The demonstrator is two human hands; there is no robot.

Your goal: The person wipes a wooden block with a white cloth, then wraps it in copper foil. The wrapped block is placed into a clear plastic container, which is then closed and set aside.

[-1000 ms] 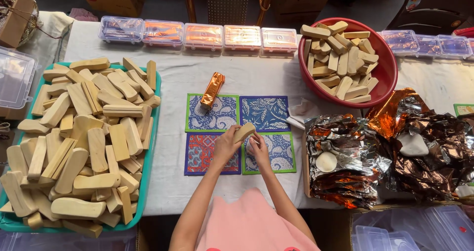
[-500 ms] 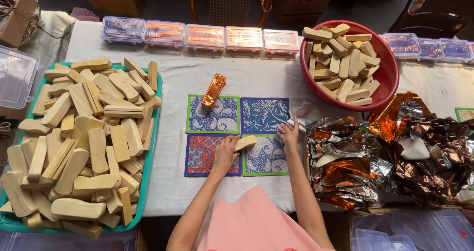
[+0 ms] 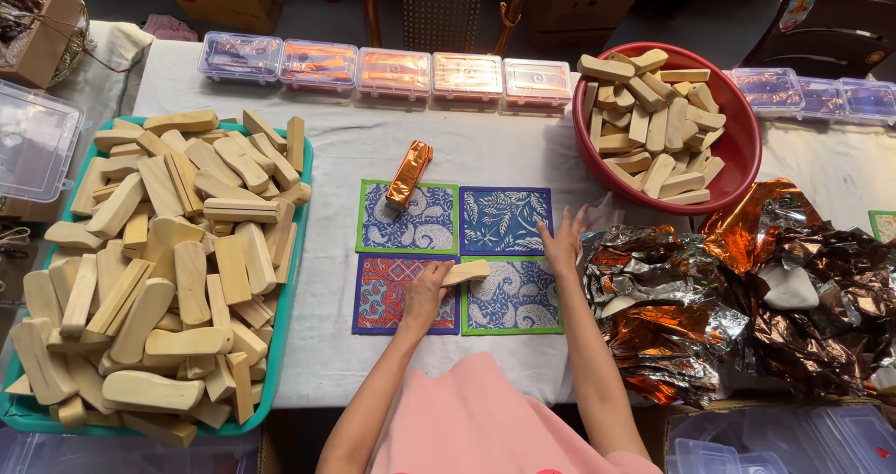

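A bare wooden block (image 3: pixel 466 271) is being pinched by the left hand (image 3: pixel 425 292); the right hand (image 3: pixel 563 243), fingers spread and empty, is being stretched toward the crumpled foil (image 3: pixel 653 297), so probably just one sheet should be peeled off.

You have four patterned mats (image 3: pixel 457 257), five clear lidded boxes (image 3: pixel 393 70) in one row, one foil-wrapped block (image 3: pixel 410 174).

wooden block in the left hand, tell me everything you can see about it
The wooden block is a pale, bare, elongated piece with rounded ends, smooth-looking and unwrapped. It lies roughly level, angled slightly up to the right, over the lower two patterned cloth squares. The left hand grips its left end; its right end is free. The right hand is apart from it, reaching toward the foil sheets.
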